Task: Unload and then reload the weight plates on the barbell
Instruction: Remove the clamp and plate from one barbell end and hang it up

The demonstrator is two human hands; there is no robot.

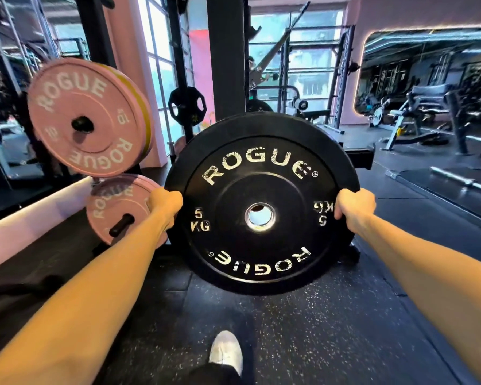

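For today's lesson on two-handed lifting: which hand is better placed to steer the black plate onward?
Neither clearly. The left hand and right hand grip opposite edges of the black 5 kg plate at equal height; probably both should move it together.

**Gym surroundings**

A white shoe (226,350) stands on the speckled black rubber floor (331,329) at bottom centre. A black rack upright (225,51) rises at top centre. Large windows (303,65) fill the background, and a wall mirror (428,79) with benches occupies the upper right.
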